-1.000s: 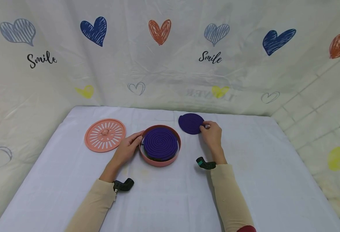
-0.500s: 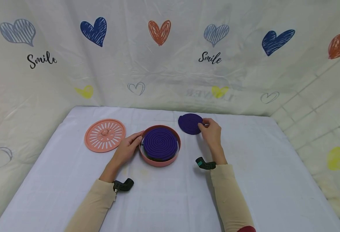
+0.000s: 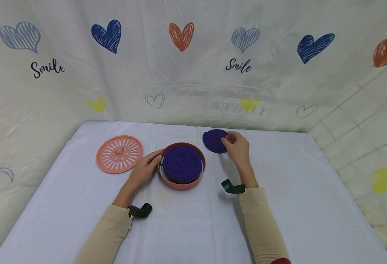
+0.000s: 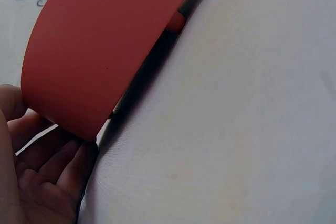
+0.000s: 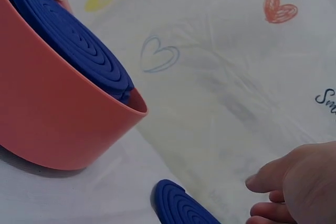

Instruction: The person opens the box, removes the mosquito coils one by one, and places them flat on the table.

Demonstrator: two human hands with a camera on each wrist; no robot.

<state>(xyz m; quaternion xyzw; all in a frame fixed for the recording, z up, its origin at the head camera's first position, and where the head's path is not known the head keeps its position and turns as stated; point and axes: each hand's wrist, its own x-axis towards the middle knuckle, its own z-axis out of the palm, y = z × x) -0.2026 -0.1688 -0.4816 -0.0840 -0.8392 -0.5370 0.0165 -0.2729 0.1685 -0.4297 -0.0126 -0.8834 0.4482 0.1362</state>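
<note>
A round pink mosquito coil holder (image 3: pixel 181 186) stands mid-table with a purple spiral mosquito coil (image 3: pixel 183 164) inside it. My left hand (image 3: pixel 145 169) grips the holder's left side, thumb at the rim; in the left wrist view its fingers (image 4: pixel 44 158) curl against the low edge of the outer wall. Behind and to the right lies another purple mosquito coil (image 3: pixel 213 141), flat on the cloth. My right hand (image 3: pixel 239 149) hovers at that coil's right edge and overlaps it in the head view. In the right wrist view its loosely bent fingers (image 5: pixel 270 212) are apart from the coil and hold nothing.
A slotted pink lid (image 3: pixel 119 154) lies flat to the left of the holder, close by my left hand. White cloth (image 3: pixel 187 227) covers the table. A curtain printed with hearts (image 3: pixel 181 36) hangs along the back edge.
My right hand has shifted left and slightly up, from the flat coil's right edge to partly over it. The coil itself stays in place. My left hand and the holder have not moved.
</note>
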